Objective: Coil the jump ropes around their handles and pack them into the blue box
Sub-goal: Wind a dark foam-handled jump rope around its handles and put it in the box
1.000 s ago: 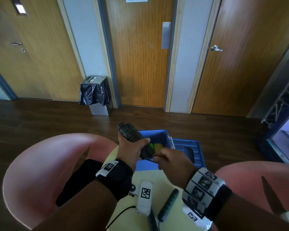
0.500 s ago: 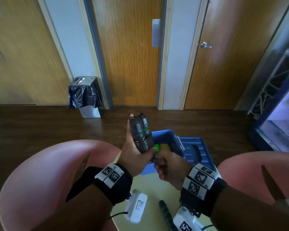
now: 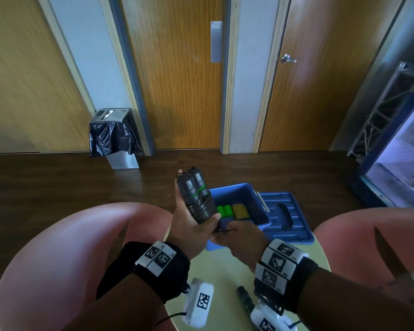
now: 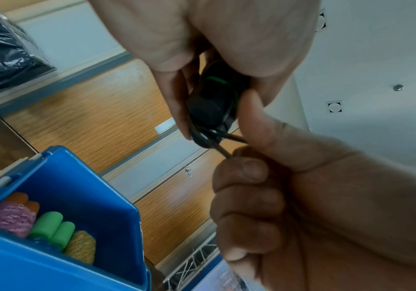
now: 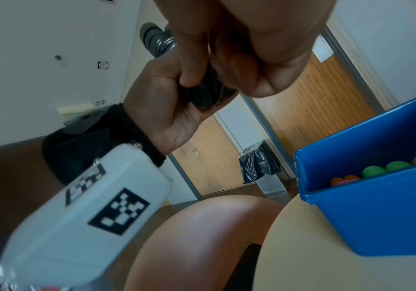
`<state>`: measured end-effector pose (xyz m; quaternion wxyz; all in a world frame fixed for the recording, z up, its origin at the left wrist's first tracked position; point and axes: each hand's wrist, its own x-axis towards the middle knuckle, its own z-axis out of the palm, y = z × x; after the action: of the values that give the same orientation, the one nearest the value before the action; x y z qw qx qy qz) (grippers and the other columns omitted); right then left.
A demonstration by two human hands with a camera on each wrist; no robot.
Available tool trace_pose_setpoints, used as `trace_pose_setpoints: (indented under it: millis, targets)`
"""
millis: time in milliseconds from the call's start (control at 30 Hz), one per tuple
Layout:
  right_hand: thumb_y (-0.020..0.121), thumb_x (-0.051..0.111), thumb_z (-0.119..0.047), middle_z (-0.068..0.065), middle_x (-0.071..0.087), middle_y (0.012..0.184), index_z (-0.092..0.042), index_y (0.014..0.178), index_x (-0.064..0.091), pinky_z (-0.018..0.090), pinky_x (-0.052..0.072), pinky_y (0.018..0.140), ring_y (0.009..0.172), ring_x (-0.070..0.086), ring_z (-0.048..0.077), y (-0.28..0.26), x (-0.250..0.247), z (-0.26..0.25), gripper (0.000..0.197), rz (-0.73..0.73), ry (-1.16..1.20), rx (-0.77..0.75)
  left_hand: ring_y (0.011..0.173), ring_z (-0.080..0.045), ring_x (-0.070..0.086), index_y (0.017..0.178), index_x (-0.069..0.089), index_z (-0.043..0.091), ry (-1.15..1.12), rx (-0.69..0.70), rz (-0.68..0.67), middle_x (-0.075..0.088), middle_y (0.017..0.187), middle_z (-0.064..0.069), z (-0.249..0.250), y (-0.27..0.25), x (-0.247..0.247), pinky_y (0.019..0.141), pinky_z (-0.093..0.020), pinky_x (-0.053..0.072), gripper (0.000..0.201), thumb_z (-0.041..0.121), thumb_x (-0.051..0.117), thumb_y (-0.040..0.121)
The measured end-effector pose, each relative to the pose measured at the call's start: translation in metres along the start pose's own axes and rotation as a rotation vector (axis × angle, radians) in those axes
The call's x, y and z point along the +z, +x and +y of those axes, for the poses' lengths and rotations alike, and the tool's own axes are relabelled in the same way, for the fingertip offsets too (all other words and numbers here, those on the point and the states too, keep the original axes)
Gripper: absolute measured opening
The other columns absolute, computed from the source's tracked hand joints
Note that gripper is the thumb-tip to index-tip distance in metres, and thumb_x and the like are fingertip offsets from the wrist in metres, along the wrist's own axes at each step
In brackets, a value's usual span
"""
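Above the table (image 3: 215, 271), the left hand (image 3: 189, 230) grips the coiled black rope (image 3: 196, 199) upright beside the blue box (image 3: 239, 194). Its lower end is hidden behind the right hand (image 3: 244, 240), which pinches the loose cord (image 4: 223, 151). Another handle (image 3: 245, 298) is partly covered by the right wrist.

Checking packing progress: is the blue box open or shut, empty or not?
Open, not empty. The blue box has its lid lying beside it, and coiled ropes lie inside.
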<state>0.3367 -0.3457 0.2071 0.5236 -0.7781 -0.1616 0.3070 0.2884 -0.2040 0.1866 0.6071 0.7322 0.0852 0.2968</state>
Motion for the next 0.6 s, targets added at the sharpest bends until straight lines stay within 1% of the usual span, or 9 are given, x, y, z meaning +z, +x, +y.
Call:
trace_pose_setpoints:
  millis: [67,100,167,233,333,400,500,567,600]
  targets:
    - [0.083,0.078,-0.024,-0.013,0.053,0.048,-0.031,0.051,0.067,0.028,0.042,0.062,0.055,0.047,0.001,0.004,0.001,-0.004,0.034,0.025,-0.172,-0.053,0.111,0.000,0.061,0.135,0.005,0.068,0.035,0.040,-0.014,0.059,0.117,0.034,0.002,0.001,0.002,0.089,-0.018,0.047,0.118,0.002,0.079,0.071]
    - [0.085,0.076,-0.029,-0.010,0.055,0.053,-0.026,0.057,0.066,0.029,0.047,0.064,0.061,0.051,0.006,0.005,0.001,-0.006,0.029,0.027,-0.273,-0.065,0.115,0.007,0.056,0.138,0.003,0.063,0.054,0.058,-0.020,0.052,0.120,0.043,0.003,0.002,0.002,0.092,-0.012,0.044,0.120,-0.003,0.079,0.072]
    - [0.087,0.071,-0.039,-0.004,0.053,0.059,-0.020,0.064,0.064,0.029,0.046,0.066,0.067,0.051,0.014,0.005,0.003,-0.010,0.031,0.051,-0.427,-0.090,0.119,0.016,0.049,0.140,0.000,0.058,0.093,0.091,-0.020,0.042,0.125,0.052,0.004,0.003,0.001,0.093,-0.003,0.037,0.123,-0.008,0.078,0.073]
    - [0.091,0.065,-0.044,0.001,0.057,0.070,-0.016,0.081,0.068,0.027,0.042,0.068,0.073,0.052,0.018,0.004,0.003,-0.016,0.030,0.063,-0.557,-0.104,0.122,0.015,0.048,0.138,-0.002,0.067,0.137,0.123,-0.012,0.042,0.131,0.046,0.003,0.002,0.000,0.095,-0.001,0.035,0.125,-0.002,0.081,0.074]
    - [0.096,0.055,-0.043,0.010,0.069,0.101,-0.014,0.106,0.068,0.033,0.048,0.086,0.099,0.061,0.027,0.003,0.004,-0.020,0.033,0.032,-0.725,-0.142,0.131,0.003,0.047,0.137,-0.003,0.072,0.187,0.144,-0.052,0.040,0.147,0.020,0.001,0.001,-0.002,0.103,-0.009,0.036,0.122,0.012,0.084,0.075]
    - [0.100,0.047,-0.038,0.012,0.069,0.109,-0.013,0.112,0.065,0.036,0.049,0.090,0.105,0.061,0.030,0.005,0.005,-0.020,0.034,-0.017,-0.881,-0.177,0.125,0.009,0.048,0.138,-0.002,0.070,0.214,0.159,-0.071,0.040,0.144,0.024,-0.001,0.000,-0.002,0.100,-0.009,0.039,0.117,0.021,0.084,0.075]
    - [0.098,0.043,-0.041,0.005,0.069,0.101,-0.017,0.106,0.063,0.041,0.049,0.091,0.101,0.060,0.029,0.010,0.002,-0.017,0.033,-0.042,-0.986,-0.244,0.116,0.016,0.046,0.140,0.008,0.064,0.335,0.172,-0.100,0.040,0.135,0.027,-0.008,-0.002,-0.005,0.096,-0.005,0.037,0.107,0.022,0.083,0.076]
    - [0.091,0.040,-0.051,-0.002,0.067,0.093,-0.020,0.098,0.065,0.040,0.050,0.088,0.094,0.060,0.023,0.010,-0.001,-0.019,0.040,-0.095,-1.003,-0.245,0.118,0.014,0.042,0.140,0.012,0.061,0.380,0.187,-0.103,0.042,0.133,0.023,-0.008,-0.006,-0.009,0.099,-0.002,0.032,0.099,0.027,0.080,0.076]
    - [0.085,0.037,-0.055,-0.003,0.068,0.093,-0.021,0.093,0.065,0.040,0.050,0.087,0.093,0.060,0.023,0.008,-0.003,-0.020,0.045,-0.127,-1.008,-0.239,0.121,0.014,0.042,0.140,0.011,0.062,0.359,0.185,-0.113,0.041,0.135,0.029,-0.005,-0.006,-0.010,0.100,-0.002,0.031,0.097,0.031,0.077,0.077]
